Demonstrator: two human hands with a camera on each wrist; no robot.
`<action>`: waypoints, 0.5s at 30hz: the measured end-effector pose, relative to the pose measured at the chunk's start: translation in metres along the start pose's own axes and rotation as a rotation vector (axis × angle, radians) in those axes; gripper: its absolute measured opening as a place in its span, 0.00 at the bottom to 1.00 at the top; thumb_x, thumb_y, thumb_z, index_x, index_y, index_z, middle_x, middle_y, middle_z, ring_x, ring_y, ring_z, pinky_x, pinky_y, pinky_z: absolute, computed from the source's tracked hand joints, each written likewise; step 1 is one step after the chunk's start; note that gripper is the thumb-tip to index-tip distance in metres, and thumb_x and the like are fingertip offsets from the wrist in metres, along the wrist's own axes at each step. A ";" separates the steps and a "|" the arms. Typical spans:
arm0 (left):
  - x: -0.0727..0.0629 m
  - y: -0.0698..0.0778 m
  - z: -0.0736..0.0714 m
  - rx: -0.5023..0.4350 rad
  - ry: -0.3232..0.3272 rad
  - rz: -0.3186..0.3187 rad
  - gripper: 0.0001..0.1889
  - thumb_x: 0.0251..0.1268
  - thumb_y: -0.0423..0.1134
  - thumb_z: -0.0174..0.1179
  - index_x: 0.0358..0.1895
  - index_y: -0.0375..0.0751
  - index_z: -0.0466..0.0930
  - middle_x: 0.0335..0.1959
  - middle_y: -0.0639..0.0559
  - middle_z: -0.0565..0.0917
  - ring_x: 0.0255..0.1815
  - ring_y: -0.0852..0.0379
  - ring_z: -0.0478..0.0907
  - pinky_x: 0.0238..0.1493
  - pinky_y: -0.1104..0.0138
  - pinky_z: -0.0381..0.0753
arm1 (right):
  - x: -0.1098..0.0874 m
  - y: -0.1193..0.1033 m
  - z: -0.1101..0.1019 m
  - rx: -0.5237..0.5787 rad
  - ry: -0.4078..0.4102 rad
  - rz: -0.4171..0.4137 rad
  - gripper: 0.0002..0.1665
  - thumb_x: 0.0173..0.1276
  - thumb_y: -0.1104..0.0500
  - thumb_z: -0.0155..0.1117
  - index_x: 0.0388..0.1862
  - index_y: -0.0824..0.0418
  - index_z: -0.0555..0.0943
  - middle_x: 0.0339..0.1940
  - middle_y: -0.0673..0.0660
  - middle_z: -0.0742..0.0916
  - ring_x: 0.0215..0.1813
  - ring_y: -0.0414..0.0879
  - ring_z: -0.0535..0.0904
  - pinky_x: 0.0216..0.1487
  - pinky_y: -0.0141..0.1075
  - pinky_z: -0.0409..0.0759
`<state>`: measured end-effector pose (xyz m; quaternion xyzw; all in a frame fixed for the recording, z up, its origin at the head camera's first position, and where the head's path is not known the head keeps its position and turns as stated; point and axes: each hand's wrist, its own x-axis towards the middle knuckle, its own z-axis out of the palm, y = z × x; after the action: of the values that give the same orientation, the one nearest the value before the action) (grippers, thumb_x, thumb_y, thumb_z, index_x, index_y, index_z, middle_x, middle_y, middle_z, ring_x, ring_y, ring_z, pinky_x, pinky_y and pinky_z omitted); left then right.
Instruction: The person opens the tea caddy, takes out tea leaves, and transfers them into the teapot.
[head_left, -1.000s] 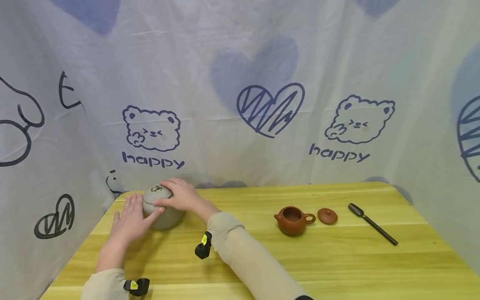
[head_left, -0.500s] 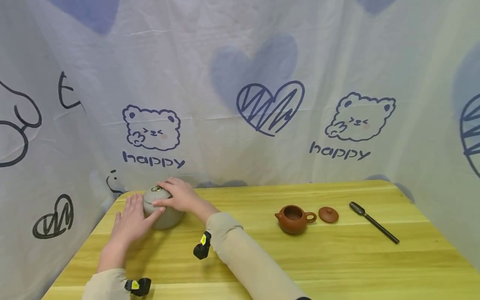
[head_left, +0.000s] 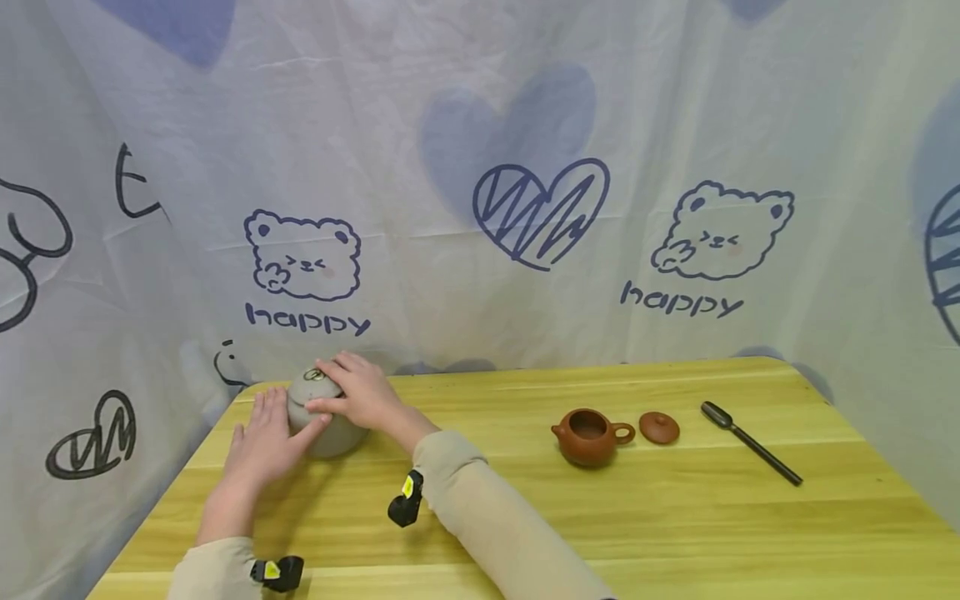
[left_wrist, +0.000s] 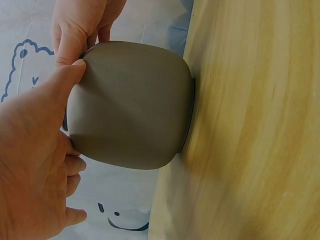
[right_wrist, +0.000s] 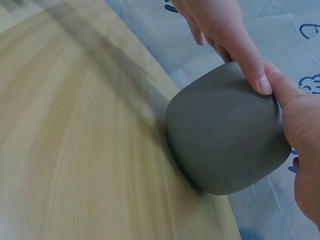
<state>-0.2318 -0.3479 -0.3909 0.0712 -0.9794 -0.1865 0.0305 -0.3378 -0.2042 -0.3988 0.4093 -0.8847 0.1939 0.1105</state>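
A rounded grey jar point(head_left: 339, 437) stands upright near the back left corner of the table, its domed lid point(head_left: 313, 386) on top with a small metal ring. My right hand point(head_left: 367, 398) grips the lid from the right, fingers over its top and thumb at its lower edge. The left hand point(head_left: 264, 442) holds the jar's left side, with its thumb across the front near the rim. In the left wrist view both thumbs meet at the upper edge of the jar point(left_wrist: 130, 105). The right wrist view shows the jar point(right_wrist: 225, 135) from its other side, the lid mostly hidden.
To the right on the wooden table point(head_left: 480, 533) stand a reddish-brown teapot point(head_left: 587, 447) without its lid, the small teapot lid point(head_left: 659, 427) beside it, and a dark long-handled scoop point(head_left: 752, 443). A printed cloth point(head_left: 420, 317) hangs close behind the table.
Both hands keep nearly the same hold on the jar and its lid. The head view has shifted slightly, so the teapot, its lid and the scoop appear a little farther right and higher.
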 end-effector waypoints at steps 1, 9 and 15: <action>0.000 0.000 0.000 0.000 0.001 0.000 0.59 0.65 0.75 0.39 0.75 0.24 0.31 0.76 0.24 0.35 0.78 0.28 0.30 0.69 0.28 0.32 | 0.000 0.000 0.000 -0.003 0.006 0.004 0.45 0.65 0.29 0.54 0.77 0.46 0.61 0.73 0.51 0.72 0.76 0.45 0.63 0.75 0.43 0.66; 0.000 0.000 -0.001 -0.004 -0.008 -0.009 0.59 0.64 0.75 0.39 0.75 0.24 0.32 0.76 0.24 0.34 0.78 0.28 0.29 0.69 0.28 0.33 | -0.002 -0.002 0.001 0.006 0.011 0.028 0.46 0.66 0.29 0.53 0.77 0.46 0.61 0.76 0.51 0.68 0.79 0.47 0.58 0.77 0.45 0.62; 0.001 -0.001 0.000 -0.005 -0.010 -0.015 0.60 0.64 0.76 0.39 0.76 0.25 0.31 0.76 0.25 0.34 0.78 0.29 0.30 0.69 0.28 0.33 | -0.001 -0.002 0.000 0.002 0.018 0.023 0.46 0.65 0.29 0.53 0.77 0.47 0.61 0.76 0.51 0.68 0.79 0.49 0.58 0.77 0.45 0.61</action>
<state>-0.2327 -0.3487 -0.3910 0.0773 -0.9785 -0.1895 0.0246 -0.3353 -0.2044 -0.3985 0.3975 -0.8881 0.1998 0.1156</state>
